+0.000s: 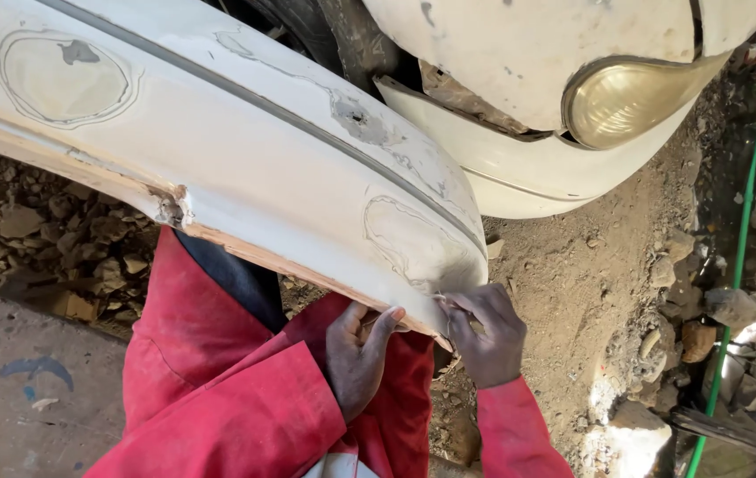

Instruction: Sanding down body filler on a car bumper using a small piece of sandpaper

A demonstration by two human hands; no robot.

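Dirt ground, car behind. Detached bumper across my lap: light, flexible, sanded. My left hand and right hand both pinch its lower edge, the best hold.

One detached white car bumper, one white car with one yellowed headlamp. Two hands: left hand, right hand. One green hose.

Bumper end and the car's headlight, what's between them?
In the head view, only bare sandy dirt lies between the bumper end and the headlight.
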